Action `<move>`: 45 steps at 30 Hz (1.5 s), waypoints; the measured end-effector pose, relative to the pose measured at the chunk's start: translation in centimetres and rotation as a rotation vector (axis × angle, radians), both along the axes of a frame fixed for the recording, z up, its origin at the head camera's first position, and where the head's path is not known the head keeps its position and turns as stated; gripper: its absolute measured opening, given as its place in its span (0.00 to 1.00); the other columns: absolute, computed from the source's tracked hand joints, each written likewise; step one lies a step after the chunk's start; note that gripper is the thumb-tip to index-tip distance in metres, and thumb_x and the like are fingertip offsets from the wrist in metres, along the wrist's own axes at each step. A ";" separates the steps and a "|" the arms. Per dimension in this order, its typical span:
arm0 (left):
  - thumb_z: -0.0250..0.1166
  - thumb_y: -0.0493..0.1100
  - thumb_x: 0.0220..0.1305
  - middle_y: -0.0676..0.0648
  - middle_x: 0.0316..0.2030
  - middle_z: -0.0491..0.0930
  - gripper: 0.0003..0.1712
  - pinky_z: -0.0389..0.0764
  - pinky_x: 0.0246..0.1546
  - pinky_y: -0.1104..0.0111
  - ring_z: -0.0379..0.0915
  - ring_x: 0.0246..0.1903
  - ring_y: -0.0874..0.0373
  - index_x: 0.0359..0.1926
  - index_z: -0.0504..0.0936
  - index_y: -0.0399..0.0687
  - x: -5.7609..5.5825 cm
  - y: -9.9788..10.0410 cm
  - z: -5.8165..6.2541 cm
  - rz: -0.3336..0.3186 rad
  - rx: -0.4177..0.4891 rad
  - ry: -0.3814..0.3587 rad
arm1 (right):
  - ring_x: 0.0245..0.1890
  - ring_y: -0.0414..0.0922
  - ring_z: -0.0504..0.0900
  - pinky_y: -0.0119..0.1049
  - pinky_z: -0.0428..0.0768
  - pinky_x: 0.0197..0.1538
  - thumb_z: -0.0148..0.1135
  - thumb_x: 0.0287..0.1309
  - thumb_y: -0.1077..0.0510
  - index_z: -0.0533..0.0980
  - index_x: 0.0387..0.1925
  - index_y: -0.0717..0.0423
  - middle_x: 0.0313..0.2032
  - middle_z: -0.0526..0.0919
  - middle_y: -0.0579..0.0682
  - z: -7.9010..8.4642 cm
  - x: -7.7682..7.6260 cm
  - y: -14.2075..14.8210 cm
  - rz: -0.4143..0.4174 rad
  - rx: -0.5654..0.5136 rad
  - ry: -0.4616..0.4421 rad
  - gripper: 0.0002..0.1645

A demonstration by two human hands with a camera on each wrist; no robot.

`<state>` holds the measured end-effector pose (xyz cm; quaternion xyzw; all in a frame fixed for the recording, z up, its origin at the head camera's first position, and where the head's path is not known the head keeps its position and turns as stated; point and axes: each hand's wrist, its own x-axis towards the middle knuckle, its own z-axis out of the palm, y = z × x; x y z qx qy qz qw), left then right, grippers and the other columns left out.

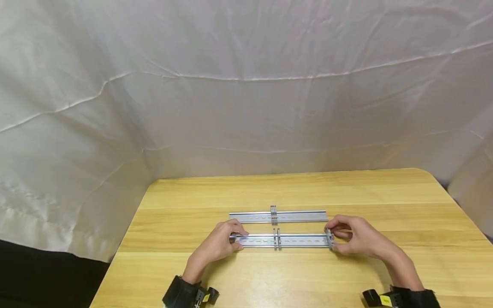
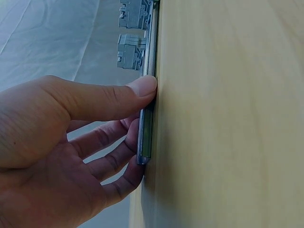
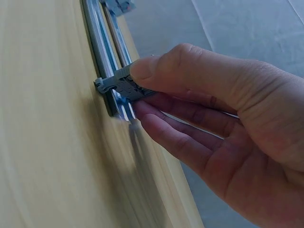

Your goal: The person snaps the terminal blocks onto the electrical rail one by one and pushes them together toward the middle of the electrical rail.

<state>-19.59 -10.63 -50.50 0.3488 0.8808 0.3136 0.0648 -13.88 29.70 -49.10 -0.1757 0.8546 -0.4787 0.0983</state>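
Observation:
A silver slotted DIN rail [image 1: 304, 241] lies across the table, nearer the person. My left hand [image 1: 218, 241] grips its left end, with the thumb along the near edge and the fingers on the far side, as the left wrist view also shows. At the rail's right end, my right hand [image 1: 360, 236] pinches a grey terminal block [image 3: 124, 85] between thumb and fingers. The block sits across the rail, close to its cut end. Two slim grey terminal blocks [image 1: 277, 239] stand side by side near the middle of this rail, a narrow gap between them.
Behind, a second DIN rail [image 1: 302, 216] lies parallel, with several terminal blocks [image 1: 274, 215] grouped near its middle. Both rails rest on a wooden table [image 1: 292, 276]. Pale cloth [image 1: 246, 115] hangs behind the table and along its sides.

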 end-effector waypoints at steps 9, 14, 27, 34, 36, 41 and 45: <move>0.75 0.32 0.49 0.48 0.40 0.82 0.18 0.82 0.46 0.59 0.78 0.42 0.54 0.44 0.87 0.39 0.0 -0.1 -0.1 0.002 0.002 0.001 | 0.49 0.60 0.80 0.42 0.80 0.53 0.75 0.41 0.67 0.75 0.46 0.71 0.48 0.79 0.66 -0.2 -0.3 -1.5 0.015 -0.040 0.014 0.28; 0.75 0.32 0.48 0.47 0.39 0.82 0.17 0.83 0.43 0.59 0.77 0.40 0.54 0.43 0.87 0.38 0.0 0.0 -0.1 -0.007 0.015 0.009 | 0.49 0.60 0.81 0.44 0.80 0.53 0.75 0.41 0.68 0.75 0.46 0.71 0.47 0.79 0.66 -0.5 -0.2 -2.2 0.009 -0.046 0.031 0.28; 0.75 0.32 0.49 0.48 0.40 0.82 0.17 0.82 0.45 0.59 0.78 0.41 0.54 0.43 0.88 0.39 -0.1 0.0 -0.3 0.001 0.003 -0.004 | 0.51 0.60 0.80 0.44 0.79 0.54 0.73 0.40 0.70 0.76 0.47 0.70 0.49 0.79 0.65 -1.5 -0.9 -5.1 0.020 -0.046 0.057 0.28; 0.75 0.32 0.48 0.48 0.40 0.82 0.18 0.82 0.48 0.58 0.78 0.43 0.53 0.44 0.87 0.40 -0.2 0.0 -0.2 0.008 -0.005 0.000 | 0.51 0.58 0.81 0.42 0.80 0.54 0.73 0.41 0.70 0.76 0.47 0.69 0.48 0.80 0.64 -1.7 -1.5 -6.8 0.033 -0.056 0.086 0.26; 0.75 0.32 0.48 0.48 0.41 0.82 0.18 0.82 0.48 0.58 0.78 0.43 0.52 0.44 0.87 0.39 -0.2 0.1 -0.2 0.007 -0.006 -0.003 | 0.51 0.58 0.81 0.42 0.80 0.54 0.73 0.41 0.70 0.76 0.46 0.69 0.48 0.80 0.64 -1.8 -1.6 -7.2 0.039 -0.062 0.086 0.26; 0.74 0.32 0.49 0.47 0.41 0.82 0.18 0.82 0.49 0.57 0.78 0.44 0.51 0.44 0.87 0.39 -0.2 0.2 -0.2 0.005 -0.001 -0.018 | 0.52 0.59 0.80 0.44 0.79 0.54 0.73 0.43 0.69 0.76 0.47 0.69 0.50 0.80 0.65 -1.8 -1.8 -8.1 0.049 -0.066 0.063 0.26; 0.75 0.33 0.49 0.48 0.41 0.82 0.18 0.81 0.50 0.58 0.78 0.44 0.52 0.44 0.87 0.39 -0.2 0.3 -0.3 0.006 -0.006 -0.019 | 0.52 0.58 0.80 0.44 0.79 0.55 0.73 0.44 0.67 0.76 0.48 0.68 0.50 0.81 0.64 -1.8 -1.8 -8.5 0.047 -0.043 0.061 0.27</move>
